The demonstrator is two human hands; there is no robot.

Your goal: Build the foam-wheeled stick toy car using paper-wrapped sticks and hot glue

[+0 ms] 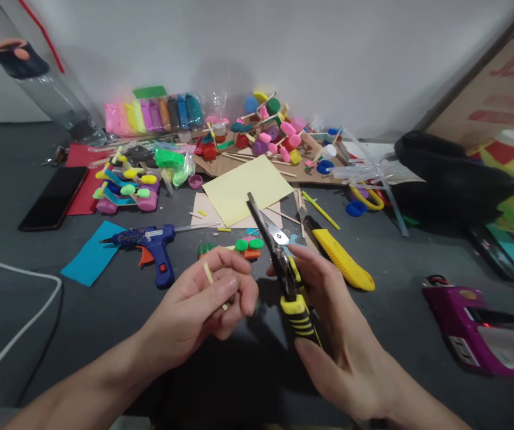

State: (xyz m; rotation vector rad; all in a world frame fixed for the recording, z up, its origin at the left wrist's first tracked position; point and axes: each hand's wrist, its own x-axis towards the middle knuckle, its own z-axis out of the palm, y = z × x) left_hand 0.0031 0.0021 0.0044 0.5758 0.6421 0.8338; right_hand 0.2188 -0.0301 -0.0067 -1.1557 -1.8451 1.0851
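A: Snips [284, 263] colour?
B: Black blades, yellow grip striped black. Knife [340, 257] at three o'clock, yellow too.
A: At nine o'clock?
B: Blue glue gun [152, 245], orange trigger; pale yellow paper [248, 188] at twelve.

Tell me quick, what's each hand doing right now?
Left hand: closed on a short thin stick, pinched in the fingers.
Right hand: closed on the yellow-and-black handles of cutting pliers, blades pointing up and away.

Probably a home craft corner: dark floor [37, 334] strewn with glue gun [149, 242], modelling clay packs [153, 113], coloured paper [247, 190], utility knife [340, 255], against plain wall [284, 48].
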